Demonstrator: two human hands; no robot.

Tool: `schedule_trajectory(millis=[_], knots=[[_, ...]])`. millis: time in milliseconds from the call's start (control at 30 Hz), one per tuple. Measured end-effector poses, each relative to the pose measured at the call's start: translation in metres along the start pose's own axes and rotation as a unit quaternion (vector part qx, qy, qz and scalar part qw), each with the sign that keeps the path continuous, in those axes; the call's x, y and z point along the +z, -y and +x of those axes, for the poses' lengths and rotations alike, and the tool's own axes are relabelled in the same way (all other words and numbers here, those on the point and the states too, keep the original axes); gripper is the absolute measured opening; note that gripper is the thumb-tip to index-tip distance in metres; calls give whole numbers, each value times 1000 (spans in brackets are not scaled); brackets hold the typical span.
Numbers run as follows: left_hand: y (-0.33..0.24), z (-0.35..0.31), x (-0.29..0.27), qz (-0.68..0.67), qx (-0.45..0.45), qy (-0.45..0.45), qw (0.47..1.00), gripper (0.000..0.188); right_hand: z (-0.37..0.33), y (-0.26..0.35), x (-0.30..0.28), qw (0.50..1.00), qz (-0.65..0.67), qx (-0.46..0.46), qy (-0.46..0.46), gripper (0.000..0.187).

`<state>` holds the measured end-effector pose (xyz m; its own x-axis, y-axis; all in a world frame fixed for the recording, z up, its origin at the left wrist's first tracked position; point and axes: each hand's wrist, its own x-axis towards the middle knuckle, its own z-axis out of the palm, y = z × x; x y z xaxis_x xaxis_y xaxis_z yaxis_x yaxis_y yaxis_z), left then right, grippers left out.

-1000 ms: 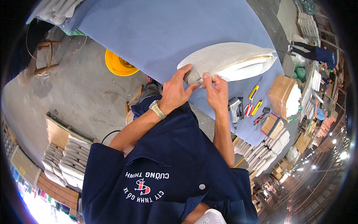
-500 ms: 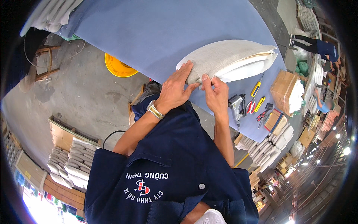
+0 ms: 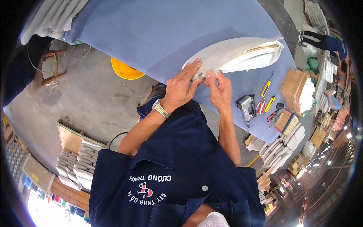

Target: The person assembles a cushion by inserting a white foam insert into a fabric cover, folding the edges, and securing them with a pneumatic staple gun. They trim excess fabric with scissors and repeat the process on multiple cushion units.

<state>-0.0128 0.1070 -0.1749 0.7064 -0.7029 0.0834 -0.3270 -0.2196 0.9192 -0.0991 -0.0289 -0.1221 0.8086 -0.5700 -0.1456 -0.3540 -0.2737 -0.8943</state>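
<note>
A seat cushion [image 3: 227, 53] stands tilted on the blue-covered table [image 3: 159, 34]. Light grey fabric wraps its outer side, while white padding and a thin wooden edge show along its open right part. My left hand [image 3: 180, 87] lies over its near left end, long fingers stretched on the fabric and thumb pressed at the lower edge. Close beside that thumb, my right hand [image 3: 220, 90] is closed, pinching the fabric edge between thumb and fingers. The fingertips' undersides are hidden.
Right of the cushion lie a staple gun [image 3: 246, 109], a yellow screwdriver [image 3: 266, 87], red-handled pliers [image 3: 261, 107] and a yellow cutter [image 3: 270, 103]. A cardboard box [image 3: 293, 90] is beyond them. A yellow bucket [image 3: 126, 69] stands on the floor. Stacked cushions [image 3: 83, 162] and people are farther off.
The cushion has tipped slightly, its fabric side turned more and the wooden edge showing more. My right hand's pinch has shifted a little along the fabric edge.
</note>
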Motion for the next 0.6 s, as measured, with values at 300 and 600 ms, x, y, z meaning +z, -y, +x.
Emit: schedule_trajectory(millis=[300, 600], knots=[[-1, 9, -2, -4, 54, -47, 997, 48, -3, 4, 11, 996, -62, 10, -55, 41], [8, 13, -6, -42, -2, -65, 997, 37, 6, -10, 36, 995, 59, 48, -71, 35]])
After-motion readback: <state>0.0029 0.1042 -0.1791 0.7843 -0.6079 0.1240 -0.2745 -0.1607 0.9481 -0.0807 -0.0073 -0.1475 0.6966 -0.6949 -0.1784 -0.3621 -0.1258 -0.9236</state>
